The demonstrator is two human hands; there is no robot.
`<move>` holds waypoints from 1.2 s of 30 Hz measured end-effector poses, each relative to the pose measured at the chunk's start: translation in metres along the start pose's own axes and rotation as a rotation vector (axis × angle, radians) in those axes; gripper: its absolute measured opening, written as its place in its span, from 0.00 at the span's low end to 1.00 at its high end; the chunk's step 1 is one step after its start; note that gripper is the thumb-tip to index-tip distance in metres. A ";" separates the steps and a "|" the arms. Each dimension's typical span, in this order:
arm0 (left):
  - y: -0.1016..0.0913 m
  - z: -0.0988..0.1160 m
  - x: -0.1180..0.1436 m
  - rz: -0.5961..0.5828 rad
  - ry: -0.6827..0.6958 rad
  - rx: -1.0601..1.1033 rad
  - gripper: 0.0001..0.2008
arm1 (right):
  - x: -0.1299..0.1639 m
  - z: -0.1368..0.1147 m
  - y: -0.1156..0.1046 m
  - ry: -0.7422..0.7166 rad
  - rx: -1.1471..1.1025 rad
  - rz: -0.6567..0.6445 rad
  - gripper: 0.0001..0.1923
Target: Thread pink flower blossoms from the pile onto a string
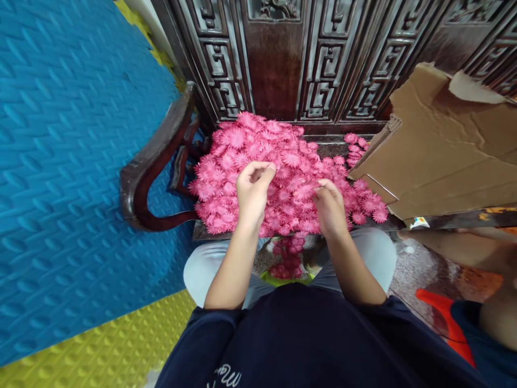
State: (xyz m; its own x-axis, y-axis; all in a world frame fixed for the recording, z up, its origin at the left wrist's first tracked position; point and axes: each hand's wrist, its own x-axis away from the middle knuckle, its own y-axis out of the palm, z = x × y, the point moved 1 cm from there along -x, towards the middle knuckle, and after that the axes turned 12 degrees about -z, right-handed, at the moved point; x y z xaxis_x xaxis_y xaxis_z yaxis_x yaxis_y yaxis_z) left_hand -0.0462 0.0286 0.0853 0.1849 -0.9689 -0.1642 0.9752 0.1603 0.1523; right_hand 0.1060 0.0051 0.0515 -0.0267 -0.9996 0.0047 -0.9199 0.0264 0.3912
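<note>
Hundreds of frilly pink fabric flowers (283,161) lie heaped on the carved dark wooden bench (161,156). Above the heap, the left hand (252,188) curls with fingertips pinched together; whether they grip anything is unclear. The right hand (329,207) pinches one fringed flower (307,189). Creased cardboard (440,145) borders the heap's right.

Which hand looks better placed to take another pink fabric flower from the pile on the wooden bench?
Probably the left hand: its fingertips are pinched but seem to hold nothing, above the pile of pink fabric flowers. The right hand already grips a pink flower.
</note>
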 end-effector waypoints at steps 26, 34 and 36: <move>0.009 0.007 0.029 -0.358 -0.264 0.373 0.07 | 0.008 -0.019 0.022 -0.210 0.383 -0.198 0.03; 0.008 0.006 0.033 -0.234 -0.032 -0.032 0.04 | 0.023 -0.027 0.023 -0.552 0.936 -0.052 0.13; 0.008 0.007 0.034 -0.243 -0.002 -0.093 0.05 | 0.023 -0.026 0.022 -0.563 1.016 -0.082 0.10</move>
State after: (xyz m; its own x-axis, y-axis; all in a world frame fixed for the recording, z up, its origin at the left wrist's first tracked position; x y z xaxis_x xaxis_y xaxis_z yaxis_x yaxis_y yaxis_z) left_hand -0.0326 -0.0043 0.0873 -0.0562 -0.9815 -0.1831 0.9980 -0.0606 0.0182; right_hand 0.0949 -0.0175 0.0845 0.1125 -0.8613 -0.4955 -0.8100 0.2093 -0.5478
